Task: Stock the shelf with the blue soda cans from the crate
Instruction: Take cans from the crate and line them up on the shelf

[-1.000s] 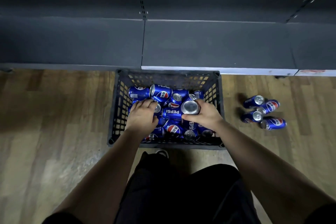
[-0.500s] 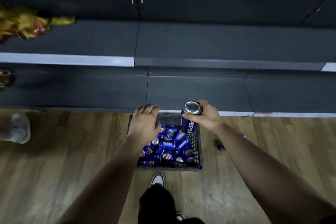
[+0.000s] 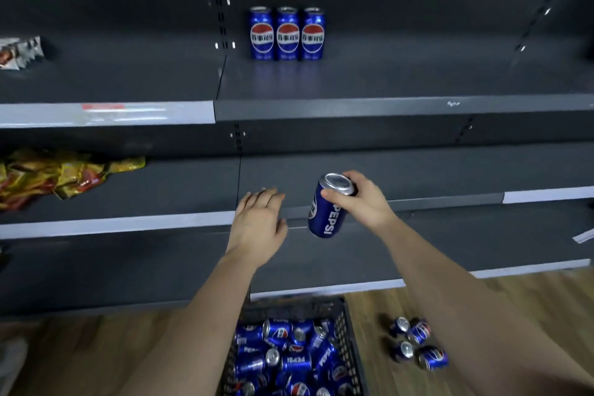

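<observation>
Snack packets lie at the far left of the middle shelf. My left hand is open at that shelf's front edge, fingers straight, holding nothing. Above it I see three cans upright in a touching row on the upper shelf. Below, the crate sits on the floor with jumbled cans inside. My right hand grips one tilted can by its top, in front of the middle shelf. Four loose cans lie on the floor right of the crate.
</observation>
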The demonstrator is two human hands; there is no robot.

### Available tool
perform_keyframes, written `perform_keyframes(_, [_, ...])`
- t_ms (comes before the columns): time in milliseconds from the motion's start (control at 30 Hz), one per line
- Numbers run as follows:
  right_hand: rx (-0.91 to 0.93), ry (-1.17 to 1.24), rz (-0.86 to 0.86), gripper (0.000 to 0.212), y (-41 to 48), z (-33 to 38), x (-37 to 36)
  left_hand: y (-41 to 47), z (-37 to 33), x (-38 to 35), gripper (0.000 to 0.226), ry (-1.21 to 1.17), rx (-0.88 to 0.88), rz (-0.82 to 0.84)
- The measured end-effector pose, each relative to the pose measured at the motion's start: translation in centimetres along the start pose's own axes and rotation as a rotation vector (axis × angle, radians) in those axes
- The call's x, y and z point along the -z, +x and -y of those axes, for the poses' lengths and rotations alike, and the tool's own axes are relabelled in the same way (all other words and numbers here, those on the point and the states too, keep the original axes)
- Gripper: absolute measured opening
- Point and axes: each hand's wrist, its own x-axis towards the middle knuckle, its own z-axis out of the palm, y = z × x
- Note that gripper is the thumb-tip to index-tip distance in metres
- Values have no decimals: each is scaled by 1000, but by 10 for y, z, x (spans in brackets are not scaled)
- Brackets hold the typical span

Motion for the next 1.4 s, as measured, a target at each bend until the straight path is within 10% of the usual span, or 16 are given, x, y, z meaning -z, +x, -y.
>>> perform_keyframes(800, [-44,283,472,60,40,14,53,64,-28,26,92,-1163,220,171])
perform_keyframes(1133, [-124,405,682,102,22,12,45,83,-49,35,71,-1597,230,133])
perform_keyframes(1400, [-159,530,695,97,21,4,43,89,-53,41,65,-1613,46,361])
